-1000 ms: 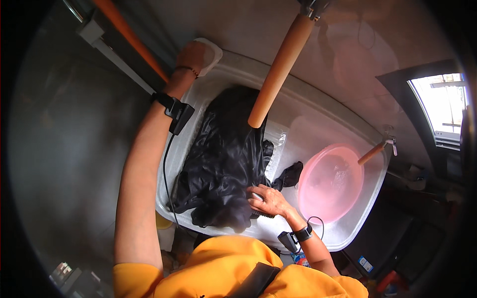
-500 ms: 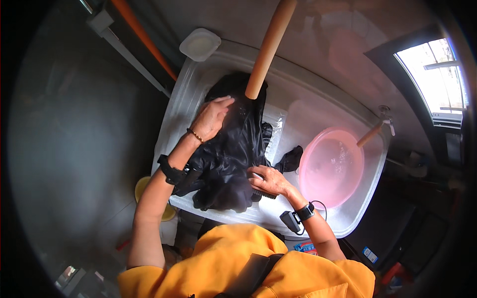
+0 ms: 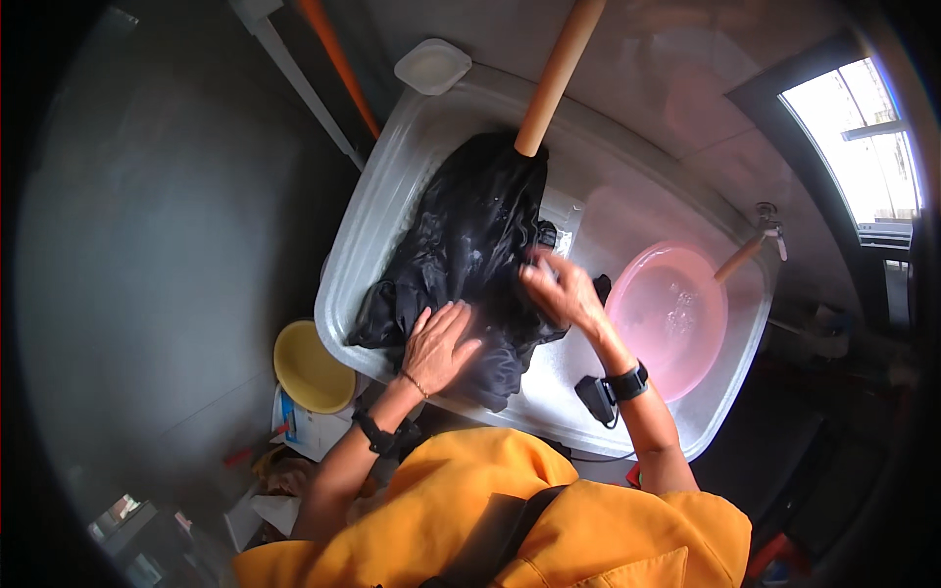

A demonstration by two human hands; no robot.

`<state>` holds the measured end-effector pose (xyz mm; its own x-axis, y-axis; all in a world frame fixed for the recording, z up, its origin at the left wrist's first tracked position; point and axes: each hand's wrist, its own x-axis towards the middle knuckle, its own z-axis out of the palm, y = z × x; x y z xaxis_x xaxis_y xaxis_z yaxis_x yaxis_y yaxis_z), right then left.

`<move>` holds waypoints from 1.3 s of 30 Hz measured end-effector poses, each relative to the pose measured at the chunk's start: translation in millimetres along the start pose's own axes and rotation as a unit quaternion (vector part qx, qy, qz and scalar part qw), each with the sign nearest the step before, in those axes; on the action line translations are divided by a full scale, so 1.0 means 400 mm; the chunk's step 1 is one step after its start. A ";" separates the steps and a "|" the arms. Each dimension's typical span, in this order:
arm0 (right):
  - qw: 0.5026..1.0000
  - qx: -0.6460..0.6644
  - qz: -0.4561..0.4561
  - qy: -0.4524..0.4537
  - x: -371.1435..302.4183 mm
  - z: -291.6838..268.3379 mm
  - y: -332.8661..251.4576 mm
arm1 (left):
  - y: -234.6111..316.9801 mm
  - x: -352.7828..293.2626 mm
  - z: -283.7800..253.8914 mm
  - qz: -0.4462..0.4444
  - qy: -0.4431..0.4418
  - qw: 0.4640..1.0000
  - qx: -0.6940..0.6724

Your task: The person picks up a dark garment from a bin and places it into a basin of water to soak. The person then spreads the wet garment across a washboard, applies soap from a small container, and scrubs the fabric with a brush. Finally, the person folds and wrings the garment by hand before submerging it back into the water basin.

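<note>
A wet black garment (image 3: 461, 225), shiny and creased, lies spread across the left part of a pale grey sink (image 3: 345, 255). My left hand (image 3: 439, 349) rests flat on its near end, fingers spread. To the right, my right hand (image 3: 567, 292) is closed over the garment's right side, slightly smeared by motion. It grips a scrubbing brush, whose dark bristles showed in the earlier frame; the brush is now mostly hidden under the fingers. Whitish suds streak the fabric between the hands.
A pink basin (image 3: 655, 338) of water stands at the sink's right, below a tap (image 3: 769, 230) with a short tan tube. A thick tan pipe (image 3: 559, 78) hangs over the garment. A white dish (image 3: 432, 67) sits on the far left corner; a yellow bucket (image 3: 312, 367) stands below left.
My left hand has come back from the garment's far part to its near end. My right hand has moved farther away along the fabric with the brush. The view has shifted slightly.
</note>
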<state>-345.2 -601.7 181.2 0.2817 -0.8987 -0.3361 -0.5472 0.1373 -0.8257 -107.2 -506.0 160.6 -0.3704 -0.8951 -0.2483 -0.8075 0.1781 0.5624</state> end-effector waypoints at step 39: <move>0.777 -0.426 -0.463 0.010 0.355 0.339 -0.031 | -0.044 -0.042 0.135 0.052 0.144 0.979 -0.131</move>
<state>-191.5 -674.8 82.3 0.8580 -0.4549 0.2384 -0.4425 -0.8904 -0.1062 -111.5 -472.0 112.0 -0.2683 -0.9628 0.0331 -0.6133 0.1972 0.7649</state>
